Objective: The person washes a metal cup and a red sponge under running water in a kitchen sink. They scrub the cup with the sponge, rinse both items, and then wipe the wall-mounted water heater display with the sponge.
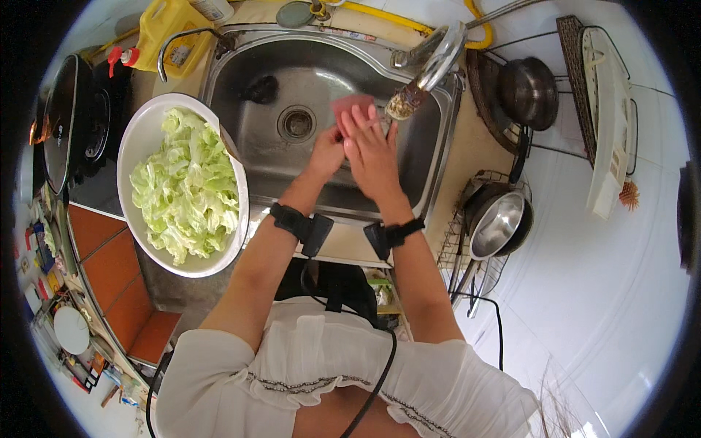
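Over the stainless steel sink [257,159], a pinkish-red piece, a cloth or sponge by its look [353,104], lies at my two hands, just left of the faucet's crusted spout [402,104]. My left hand [328,148] has its fingers curled at the piece's lower left edge. Laid over its lower right part is my right hand [372,145], palm down with the fingers extended. The fingertips of my left hand are partly hidden, so its grip cannot be made out. A dark lump [262,89] rests in the basin left of the drain [297,124].
A white basin [127,180] of torn lettuce [186,186] overlaps the sink's left rim. Behind it stands a yellow jug [170,38]. To the right are a wire rack [449,246], a steel pan [497,224] and a dark pan [528,93]. A lidded pan [60,123] is far left.
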A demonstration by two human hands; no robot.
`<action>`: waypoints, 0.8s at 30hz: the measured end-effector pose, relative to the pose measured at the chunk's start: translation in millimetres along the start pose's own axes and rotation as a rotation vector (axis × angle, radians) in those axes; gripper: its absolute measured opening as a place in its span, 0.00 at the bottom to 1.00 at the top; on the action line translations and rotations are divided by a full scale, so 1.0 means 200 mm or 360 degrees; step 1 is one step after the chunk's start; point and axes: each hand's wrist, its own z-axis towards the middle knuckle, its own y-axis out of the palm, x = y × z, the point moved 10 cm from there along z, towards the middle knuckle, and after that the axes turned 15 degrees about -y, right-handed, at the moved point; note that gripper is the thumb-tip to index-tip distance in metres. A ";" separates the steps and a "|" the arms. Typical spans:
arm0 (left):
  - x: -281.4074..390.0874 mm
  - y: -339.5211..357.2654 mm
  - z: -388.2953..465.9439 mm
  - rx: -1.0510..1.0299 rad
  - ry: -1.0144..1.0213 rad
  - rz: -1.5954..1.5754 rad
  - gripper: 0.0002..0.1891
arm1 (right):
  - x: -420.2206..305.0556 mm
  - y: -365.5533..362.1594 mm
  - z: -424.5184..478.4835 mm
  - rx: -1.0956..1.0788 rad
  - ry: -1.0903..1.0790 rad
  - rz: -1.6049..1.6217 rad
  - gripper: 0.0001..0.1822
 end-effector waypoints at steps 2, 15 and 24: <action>0.08 0.00 -0.02 0.0057 0.0148 0.0338 0.13 | 0.10 -0.02 0.09 0.0193 -0.0021 0.0023 0.21; -0.10 -0.08 -0.01 0.0242 0.0029 0.0145 0.11 | 0.07 0.00 -0.03 0.0115 0.0164 -0.0064 0.22; -0.07 -0.01 -0.13 0.0000 -0.0202 0.0129 0.13 | 0.65 0.29 -0.24 0.0180 0.1402 0.1966 0.26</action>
